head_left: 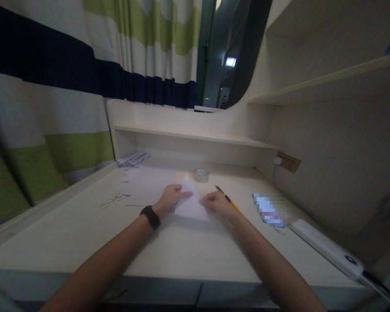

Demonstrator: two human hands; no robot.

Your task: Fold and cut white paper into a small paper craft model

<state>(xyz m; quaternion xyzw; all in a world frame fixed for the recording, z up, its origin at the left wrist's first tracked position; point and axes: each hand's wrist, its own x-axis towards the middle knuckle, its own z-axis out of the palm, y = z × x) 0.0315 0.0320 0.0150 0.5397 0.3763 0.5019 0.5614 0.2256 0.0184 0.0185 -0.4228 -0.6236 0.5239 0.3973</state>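
A sheet of white paper (pixel 192 209), folded to a point at its top, is held just over the desk between my two hands. My left hand (pixel 170 200), with a dark band on the wrist, grips its left side, thumb lying across the front. At the right slanted edge, my right hand (pixel 218 203) pinches the paper between thumb and fingers. A yellow and black utility knife (pixel 234 205) lies partly behind the right hand. Beyond the paper's tip sits a roll of clear tape (pixel 201 175).
Flat white sheets (pixel 146 180) lie left of my hands, with a pile of folded paper strips (pixel 133 159) behind. Thin scraps (pixel 115 199) lie nearby. To the right are a phone (pixel 268 210) and a white power strip (pixel 326 249). A low shelf (pixel 188 135) spans the back.
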